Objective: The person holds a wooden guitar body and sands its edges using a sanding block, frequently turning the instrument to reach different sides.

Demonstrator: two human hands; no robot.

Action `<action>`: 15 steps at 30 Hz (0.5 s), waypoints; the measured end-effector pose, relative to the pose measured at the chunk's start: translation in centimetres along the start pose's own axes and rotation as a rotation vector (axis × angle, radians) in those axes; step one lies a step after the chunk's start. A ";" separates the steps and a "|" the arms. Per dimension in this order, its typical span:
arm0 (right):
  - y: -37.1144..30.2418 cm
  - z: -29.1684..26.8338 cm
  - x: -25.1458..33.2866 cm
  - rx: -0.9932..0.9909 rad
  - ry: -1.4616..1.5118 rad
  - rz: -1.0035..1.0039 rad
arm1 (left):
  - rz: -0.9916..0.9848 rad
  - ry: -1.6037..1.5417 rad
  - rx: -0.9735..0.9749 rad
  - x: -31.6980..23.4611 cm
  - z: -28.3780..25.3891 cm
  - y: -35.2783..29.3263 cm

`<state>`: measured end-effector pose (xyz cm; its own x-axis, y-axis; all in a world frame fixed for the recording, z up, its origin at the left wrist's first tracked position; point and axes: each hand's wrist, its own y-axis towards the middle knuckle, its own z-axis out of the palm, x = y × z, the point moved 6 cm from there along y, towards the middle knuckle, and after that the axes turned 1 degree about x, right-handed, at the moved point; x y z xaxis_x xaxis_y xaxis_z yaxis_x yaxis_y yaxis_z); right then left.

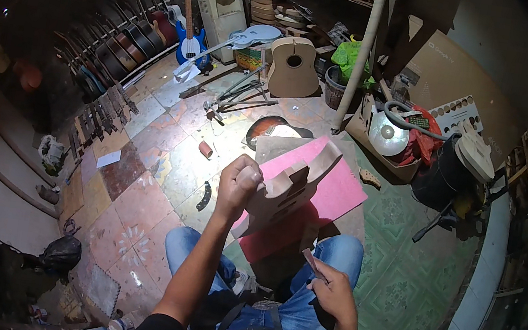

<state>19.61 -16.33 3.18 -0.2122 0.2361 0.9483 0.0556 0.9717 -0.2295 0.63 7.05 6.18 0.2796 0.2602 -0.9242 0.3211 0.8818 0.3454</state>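
Left hand point(239, 185) gripping guitar body point(264, 210) at its right, presumably steadying tilt over pink sheet point(346, 191); right hand point(334, 293) pinching thin strip point(312, 262).

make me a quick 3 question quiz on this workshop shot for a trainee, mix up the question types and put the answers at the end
1. True or false: the right hand is empty.
2. Multiple choice: what colour is the flat sheet in front of the person's knees?
a) green
b) pink
c) yellow
3. Fill in the gap: the left hand grips an unpainted wooden ______.

Key
1. False: it holds a thin, reddish-brown piece.
2. b) pink
3. guitar body
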 end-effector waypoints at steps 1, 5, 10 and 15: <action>0.0 -0.1 -0.1 -0.003 -0.002 0.002 | -0.001 -0.003 0.001 -0.1 0.3 0.0; 0.2 0.0 -0.6 0.005 0.025 0.027 | -0.062 -0.018 0.021 -0.5 0.9 0.1; 0.7 0.2 0.5 -0.012 0.024 0.009 | -0.130 -0.073 0.007 -1.4 1.5 0.6; 1.1 0.7 1.6 0.010 0.026 -0.020 | -0.124 -0.032 -0.004 0.4 0.7 0.2</action>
<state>18.60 -14.86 4.31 -0.1880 0.2169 0.9579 0.0416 0.9762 -0.2129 1.44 7.09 6.03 0.2665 0.1365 -0.9541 0.3517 0.9079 0.2281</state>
